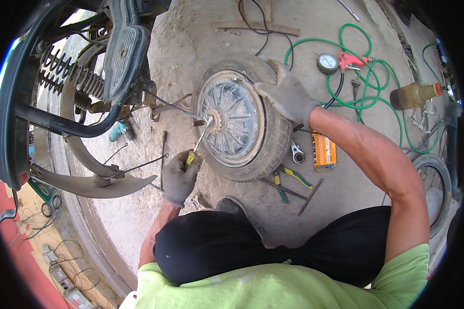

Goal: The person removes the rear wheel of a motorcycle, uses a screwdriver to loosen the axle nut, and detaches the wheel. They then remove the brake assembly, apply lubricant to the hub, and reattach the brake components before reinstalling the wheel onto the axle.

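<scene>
Outdoor daylight, dusty concrete floor (191, 31) w/ green air hose (381, 77) coiled at right, wooden frame (258, 24) lying up top.

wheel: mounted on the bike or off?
Off. The wheel lies flat on the concrete ground, apart from the frame; the right hand presses its tyre, and the left hand holds a screwdriver at the hub.

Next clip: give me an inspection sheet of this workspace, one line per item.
Surface: bare concrete floor, dusty.
Job's things: small wheel with tyre lying flat; screwdriver tip at its hub.
Clutter: pliers, wrench, orange box, pressure gauge, plastic bottle.
Hands: both gloved; left hand grips the screwdriver; right hand presses on the tyre.
Cables: green hose coiled; black cord beside it.
Surroundings: scooter rear with springs; another tyre at right.
</scene>
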`<state>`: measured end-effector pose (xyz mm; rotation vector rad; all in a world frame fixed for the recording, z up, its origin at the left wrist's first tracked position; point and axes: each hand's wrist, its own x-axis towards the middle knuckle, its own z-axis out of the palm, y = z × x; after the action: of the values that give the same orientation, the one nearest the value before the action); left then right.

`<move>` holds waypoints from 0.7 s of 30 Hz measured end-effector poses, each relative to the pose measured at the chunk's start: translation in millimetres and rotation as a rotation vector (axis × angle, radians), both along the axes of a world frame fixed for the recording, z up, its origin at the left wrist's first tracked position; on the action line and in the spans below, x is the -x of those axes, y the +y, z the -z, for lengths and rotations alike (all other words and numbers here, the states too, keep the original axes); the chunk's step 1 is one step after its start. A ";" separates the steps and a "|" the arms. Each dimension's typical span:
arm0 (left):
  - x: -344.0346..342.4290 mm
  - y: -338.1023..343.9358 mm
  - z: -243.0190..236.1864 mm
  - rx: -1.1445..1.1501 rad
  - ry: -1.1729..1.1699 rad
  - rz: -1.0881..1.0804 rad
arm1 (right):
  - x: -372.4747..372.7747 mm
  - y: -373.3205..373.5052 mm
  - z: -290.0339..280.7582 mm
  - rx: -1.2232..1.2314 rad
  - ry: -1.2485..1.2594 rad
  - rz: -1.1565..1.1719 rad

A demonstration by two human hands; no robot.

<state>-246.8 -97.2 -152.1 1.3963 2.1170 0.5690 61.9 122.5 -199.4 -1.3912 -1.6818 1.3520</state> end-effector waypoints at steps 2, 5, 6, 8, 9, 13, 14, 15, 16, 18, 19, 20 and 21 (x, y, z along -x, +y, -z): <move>10.5 -7.8 20.2 0.041 -0.206 -0.092 | 3.5 1.7 -5.5 0.019 0.012 -0.014; 2.4 -11.4 52.4 0.020 -0.472 -0.179 | 1.1 2.6 -14.5 0.058 -0.013 -0.015; -0.2 -9.5 54.0 0.040 -0.509 -0.161 | 0.8 0.9 -16.4 0.063 -0.035 -0.006; -2.6 -1.3 49.0 0.075 -0.582 -0.125 | -3.3 -3.4 -13.2 0.055 -0.040 0.006; -3.2 2.8 48.3 0.104 -0.717 -0.127 | -7.6 -6.1 -8.5 0.041 -0.022 0.009; 6.7 17.8 36.6 0.193 -1.122 -0.124 | -12.6 -7.8 -4.4 0.018 -0.014 0.020; 15.3 22.4 34.0 0.206 -0.971 -0.101 | -13.4 -6.2 -4.4 0.019 -0.022 0.010; 21.1 25.2 32.8 0.216 -0.820 -0.080 | -14.0 -4.6 -4.5 0.021 -0.030 -0.001; 19.8 25.3 33.7 0.143 -0.618 -0.058 | -14.6 -3.2 -4.8 0.022 -0.037 -0.013; 16.7 20.3 32.7 0.006 -0.196 -0.018 | -12.3 -1.0 -4.4 0.032 -0.008 -0.026; 12.7 18.4 33.6 -0.082 -0.070 0.027 | -11.5 -0.7 -4.0 0.037 0.006 -0.033; 7.4 17.3 35.0 -0.174 0.058 0.070 | -10.8 -1.4 -4.3 0.003 -0.013 -0.029; 3.8 16.8 36.1 -0.264 0.185 0.114 | -10.9 -3.4 -4.8 -0.031 -0.032 -0.023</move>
<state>-250.6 -80.4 -188.2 1.7642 2.1463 0.7183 72.7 119.1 -194.5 -1.3865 -1.7374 1.3166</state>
